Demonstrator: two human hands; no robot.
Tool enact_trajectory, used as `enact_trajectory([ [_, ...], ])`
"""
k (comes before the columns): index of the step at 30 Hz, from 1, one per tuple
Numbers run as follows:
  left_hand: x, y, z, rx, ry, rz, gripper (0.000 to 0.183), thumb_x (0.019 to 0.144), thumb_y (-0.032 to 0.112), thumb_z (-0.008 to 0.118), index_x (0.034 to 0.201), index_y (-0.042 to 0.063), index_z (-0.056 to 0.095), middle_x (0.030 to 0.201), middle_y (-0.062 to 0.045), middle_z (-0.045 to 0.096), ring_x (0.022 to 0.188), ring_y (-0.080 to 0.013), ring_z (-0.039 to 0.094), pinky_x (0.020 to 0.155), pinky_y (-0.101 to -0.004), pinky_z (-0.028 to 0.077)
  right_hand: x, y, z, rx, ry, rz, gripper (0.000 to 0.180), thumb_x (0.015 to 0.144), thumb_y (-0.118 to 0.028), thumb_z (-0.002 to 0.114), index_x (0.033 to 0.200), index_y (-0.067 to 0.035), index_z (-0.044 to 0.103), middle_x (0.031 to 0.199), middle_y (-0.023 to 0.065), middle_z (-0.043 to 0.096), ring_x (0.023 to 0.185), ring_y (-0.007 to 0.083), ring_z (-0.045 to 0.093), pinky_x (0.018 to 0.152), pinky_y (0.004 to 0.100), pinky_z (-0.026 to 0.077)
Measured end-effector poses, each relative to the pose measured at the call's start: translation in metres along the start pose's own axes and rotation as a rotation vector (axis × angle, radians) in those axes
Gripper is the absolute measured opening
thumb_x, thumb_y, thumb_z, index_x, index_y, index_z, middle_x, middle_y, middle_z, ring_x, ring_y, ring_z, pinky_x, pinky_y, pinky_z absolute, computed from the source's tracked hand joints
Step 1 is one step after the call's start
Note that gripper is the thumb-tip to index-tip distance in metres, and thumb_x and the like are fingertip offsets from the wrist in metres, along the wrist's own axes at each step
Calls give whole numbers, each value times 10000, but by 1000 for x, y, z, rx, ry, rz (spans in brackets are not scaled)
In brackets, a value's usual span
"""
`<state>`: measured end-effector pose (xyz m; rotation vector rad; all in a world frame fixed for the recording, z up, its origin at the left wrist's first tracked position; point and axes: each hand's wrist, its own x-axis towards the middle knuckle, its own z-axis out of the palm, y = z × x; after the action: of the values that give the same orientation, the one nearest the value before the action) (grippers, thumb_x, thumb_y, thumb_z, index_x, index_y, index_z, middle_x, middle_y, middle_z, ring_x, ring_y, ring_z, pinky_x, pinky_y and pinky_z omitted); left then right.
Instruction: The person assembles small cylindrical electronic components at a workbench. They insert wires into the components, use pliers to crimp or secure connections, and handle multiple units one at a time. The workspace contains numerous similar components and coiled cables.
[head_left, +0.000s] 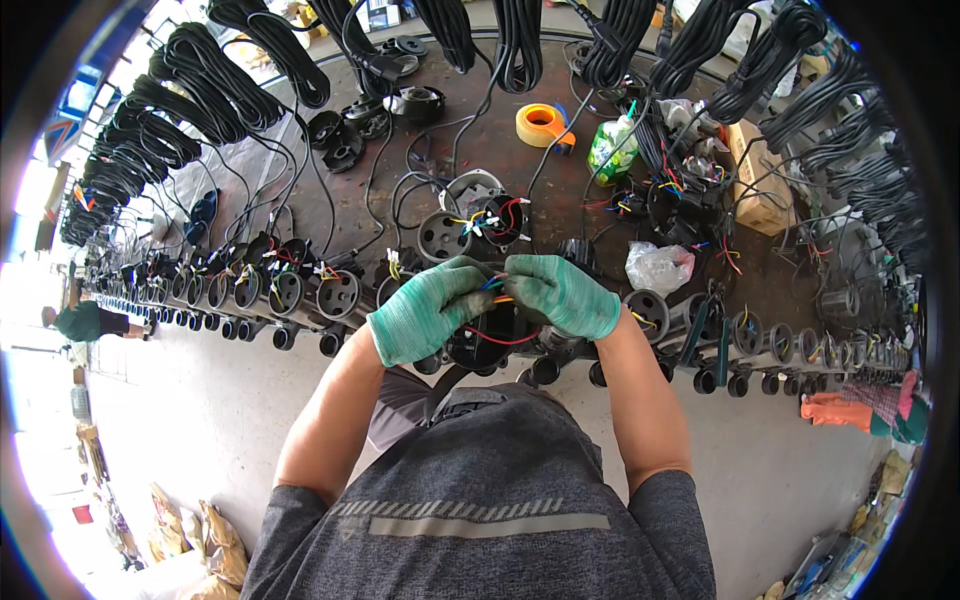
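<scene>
Both my hands wear green knitted gloves and meet over a black cylindrical housing (480, 346) at the bench's near edge. Thin coloured wires (495, 283), blue, red and yellow among them, run between the fingertips. My left hand (435, 304) pinches them from one side, my right hand (562, 294) from the other. Their ends are hidden by the gloves. A red wire (506, 340) loops across the housing's mouth below. Just beyond my hands stand a grey cup-shaped housing (444, 236) and a black one (504, 219) with coloured wires and white connectors.
Rows of cylindrical housings (337, 295) line the near edge on both sides. Black cable coils (517, 45) hang overhead. Beyond my hands are yellowish tape (531, 133), a green bottle (611, 150) and a plastic bag (660, 266). Green-handled pliers (709, 322) lie right. People stand far left (82, 321) and right (855, 409).
</scene>
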<state>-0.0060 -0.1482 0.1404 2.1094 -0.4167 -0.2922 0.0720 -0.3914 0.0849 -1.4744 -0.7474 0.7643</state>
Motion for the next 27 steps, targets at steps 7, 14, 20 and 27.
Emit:
enact_trajectory([
  [7,-10,-7,-12,2,-69,66,359,1025,173,723,1294,-59,674,1289,-172,660,1116,-299,668,990,-379,538,-12,3,5,847,124,-26,373,1036,-415,680,813,-175,502,639,-54,371,483,63,299,404,261,240],
  [14,-21,-11,-7,-323,108,-181,355,1077,150,678,1391,-11,633,1121,-15,694,1028,-102,598,950,-279,519,-26,7,-7,770,452,206,458,1037,-522,627,781,-165,497,605,-17,425,434,95,360,379,274,265],
  [20,-19,-7,-6,-331,115,-145,369,1067,248,704,1317,-22,663,1061,-25,696,1003,-111,602,924,-298,522,-34,22,20,553,271,103,534,1011,-648,628,872,-133,612,670,-15,526,502,87,440,421,267,305],
  [27,-16,-8,6,-360,176,-119,382,1084,231,672,1385,-3,652,1022,23,664,919,-80,567,846,-272,510,-28,-22,24,737,656,-50,405,1048,-426,632,761,-199,458,633,-59,386,478,64,312,414,250,246],
])
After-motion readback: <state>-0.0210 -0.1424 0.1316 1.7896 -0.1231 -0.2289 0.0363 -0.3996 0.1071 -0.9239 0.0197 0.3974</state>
